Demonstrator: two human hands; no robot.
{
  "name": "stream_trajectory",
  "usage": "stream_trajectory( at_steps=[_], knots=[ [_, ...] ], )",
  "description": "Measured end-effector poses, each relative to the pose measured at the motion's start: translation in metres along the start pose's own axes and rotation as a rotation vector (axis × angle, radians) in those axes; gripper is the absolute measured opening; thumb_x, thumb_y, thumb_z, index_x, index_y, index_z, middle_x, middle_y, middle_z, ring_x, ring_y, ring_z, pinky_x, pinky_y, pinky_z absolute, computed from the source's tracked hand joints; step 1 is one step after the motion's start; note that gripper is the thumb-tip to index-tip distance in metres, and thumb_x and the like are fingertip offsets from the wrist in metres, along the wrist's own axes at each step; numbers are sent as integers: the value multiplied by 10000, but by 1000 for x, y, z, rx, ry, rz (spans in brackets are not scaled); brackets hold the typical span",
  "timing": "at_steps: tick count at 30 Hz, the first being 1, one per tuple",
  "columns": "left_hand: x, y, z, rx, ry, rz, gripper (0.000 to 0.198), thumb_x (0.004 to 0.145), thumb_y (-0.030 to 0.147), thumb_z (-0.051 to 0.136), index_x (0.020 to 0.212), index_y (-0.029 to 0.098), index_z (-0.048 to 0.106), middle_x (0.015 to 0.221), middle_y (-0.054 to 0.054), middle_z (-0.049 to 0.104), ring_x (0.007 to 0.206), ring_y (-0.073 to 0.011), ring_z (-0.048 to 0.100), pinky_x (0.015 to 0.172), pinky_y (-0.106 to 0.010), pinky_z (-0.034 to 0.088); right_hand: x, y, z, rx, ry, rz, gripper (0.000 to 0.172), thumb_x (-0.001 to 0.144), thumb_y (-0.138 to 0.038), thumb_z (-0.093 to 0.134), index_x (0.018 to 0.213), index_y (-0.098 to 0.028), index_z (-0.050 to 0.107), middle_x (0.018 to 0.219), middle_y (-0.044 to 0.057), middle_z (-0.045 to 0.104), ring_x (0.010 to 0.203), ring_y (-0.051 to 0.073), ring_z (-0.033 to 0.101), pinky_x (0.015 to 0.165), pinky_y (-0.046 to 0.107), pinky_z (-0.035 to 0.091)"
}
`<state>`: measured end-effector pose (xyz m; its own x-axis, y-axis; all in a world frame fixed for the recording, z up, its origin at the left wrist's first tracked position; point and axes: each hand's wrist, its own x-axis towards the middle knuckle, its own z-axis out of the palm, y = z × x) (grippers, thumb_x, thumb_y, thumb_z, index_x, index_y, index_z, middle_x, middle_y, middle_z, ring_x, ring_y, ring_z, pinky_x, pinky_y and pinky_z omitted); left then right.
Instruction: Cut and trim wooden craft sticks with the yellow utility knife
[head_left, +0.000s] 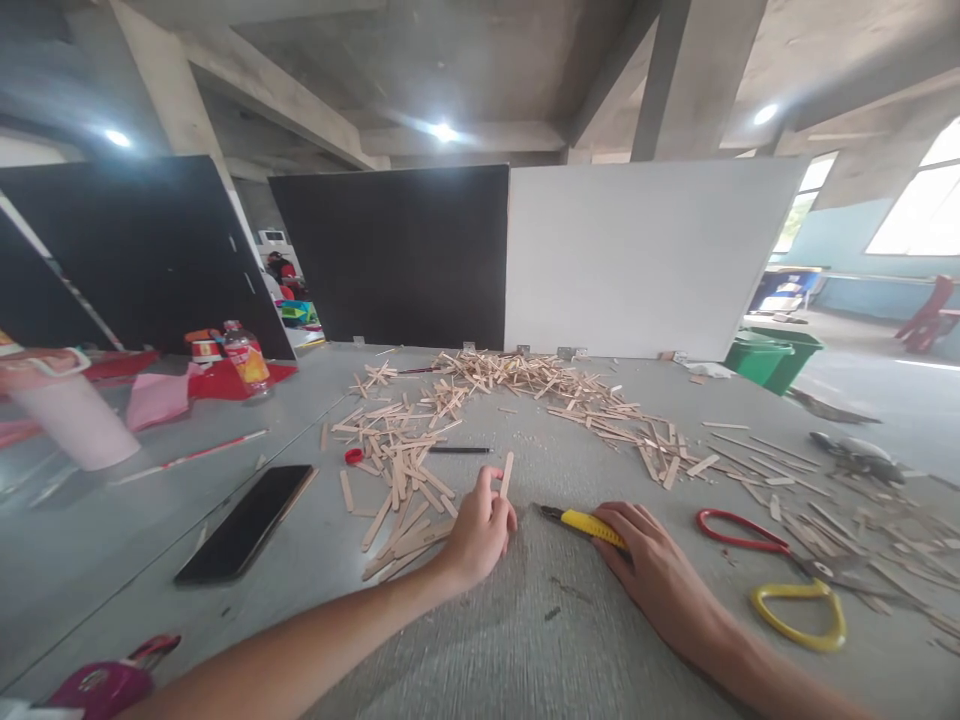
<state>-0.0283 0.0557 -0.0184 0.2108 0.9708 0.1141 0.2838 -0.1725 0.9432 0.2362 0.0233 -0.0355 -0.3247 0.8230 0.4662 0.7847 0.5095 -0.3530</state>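
Note:
Near the middle of the table, my left hand (480,525) is closed around the lower part of a wooden craft stick (508,475), which points upward. To its right, my right hand (656,565) rests low over the table with its fingers around the back end of a yellow utility knife (592,526). The knife lies close to the tabletop, its dark tip towards my left hand. Loose craft sticks (405,470) lie in a heap left of and behind my left hand. A black pen (461,450) is just beyond that hand.
Scissors (780,550) with red and yellow handles lie at the right among stick scraps (885,550). A black phone (244,525) is at the left, with a drink bottle (246,358) behind it. Black and white panels (652,260) stand along the table's back.

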Motion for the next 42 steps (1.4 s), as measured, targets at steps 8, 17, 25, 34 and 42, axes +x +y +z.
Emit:
stream_trajectory(
  at_steps=[8, 17, 25, 34, 42],
  knots=[
    [-2, 3, -2, 14, -33, -2, 149, 1047, 312, 370, 1168, 236, 411, 731, 72, 598, 430, -101, 479, 447, -217, 378, 0, -1, -2, -5, 3, -2, 222, 1078, -351, 514, 1155, -218, 676, 1193, 132, 722, 1066, 301, 699, 930, 502, 617],
    [-1, 7, -1, 25, -26, -14, 152, 1032, 302, 361, 1158, 232, 408, 718, 74, 589, 418, -104, 485, 453, -225, 383, 0, 0, -3, 10, 4, -4, 215, 1072, -322, 529, 1199, -220, 669, 1195, 126, 718, 1060, 298, 689, 936, 507, 613],
    [1, 6, 0, 39, -11, -7, 160, 1026, 300, 370, 1163, 233, 420, 705, 76, 589, 425, -102, 503, 459, -214, 381, 0, 3, -2, 34, -24, 10, 200, 1070, -275, 527, 1209, -205, 652, 1207, 131, 698, 1074, 304, 666, 957, 530, 589],
    [1, 4, 0, 30, -18, -5, 149, 1019, 259, 376, 1157, 238, 428, 697, 79, 586, 425, -106, 507, 437, -211, 373, -1, 2, -3, 43, -26, 20, 209, 1063, -272, 535, 1216, -216, 665, 1211, 122, 702, 1093, 305, 660, 974, 536, 583],
    [0, 6, -2, 36, -43, -4, 152, 1042, 279, 372, 1179, 236, 425, 724, 71, 595, 441, -105, 504, 464, -223, 407, -1, 3, -3, 30, -28, 11, 216, 1070, -310, 530, 1220, -234, 666, 1203, 114, 711, 1069, 306, 670, 946, 526, 596]
  ],
)
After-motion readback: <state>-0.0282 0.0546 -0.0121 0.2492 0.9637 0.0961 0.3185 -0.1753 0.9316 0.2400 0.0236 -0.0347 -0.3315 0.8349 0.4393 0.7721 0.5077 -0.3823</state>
